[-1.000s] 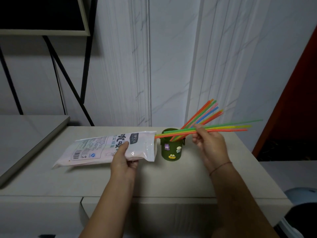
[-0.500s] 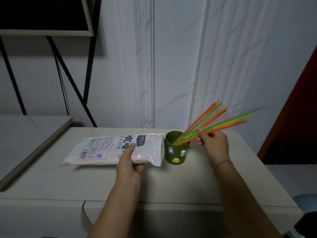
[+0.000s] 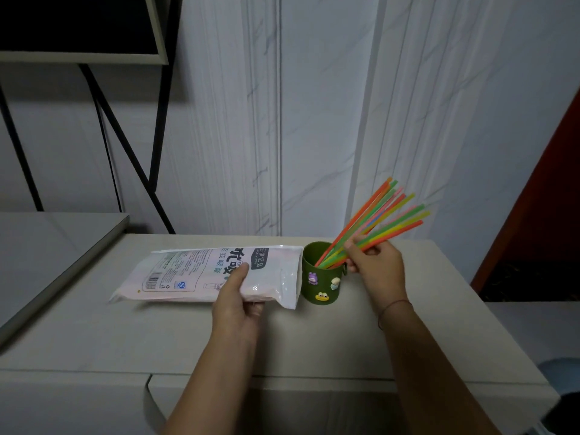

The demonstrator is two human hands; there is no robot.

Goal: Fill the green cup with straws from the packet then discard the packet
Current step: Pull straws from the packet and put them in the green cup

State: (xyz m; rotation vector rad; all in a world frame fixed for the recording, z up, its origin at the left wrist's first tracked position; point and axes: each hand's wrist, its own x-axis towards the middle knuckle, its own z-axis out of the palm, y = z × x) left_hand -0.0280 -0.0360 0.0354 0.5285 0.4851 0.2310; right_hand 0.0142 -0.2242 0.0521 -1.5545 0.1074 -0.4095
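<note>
A green cup (image 3: 320, 285) with small cartoon stickers stands on the beige counter (image 3: 314, 346). Several coloured straws (image 3: 381, 216) lean out of it toward the upper right, their lower ends inside the cup. My right hand (image 3: 375, 266) is just right of the cup, fingers pinched on the lowest straws of the bunch. A pale pink plastic packet (image 3: 201, 273) with printed text lies flat, its open end touching the cup's left side. My left hand (image 3: 237, 301) grips the packet near that end, thumb on top.
A marbled white wall (image 3: 314, 120) rises right behind the counter. At the left is a lower grey surface (image 3: 47, 255) under a black metal frame (image 3: 125, 152). A red-brown panel (image 3: 546, 215) stands at the right. A blue-grey object (image 3: 561, 376) lies below the counter's right edge.
The straws in my right hand came fully out of the packet, swung from level to slanted, and their lower ends went down into the cup. The left hand stayed on the packet.
</note>
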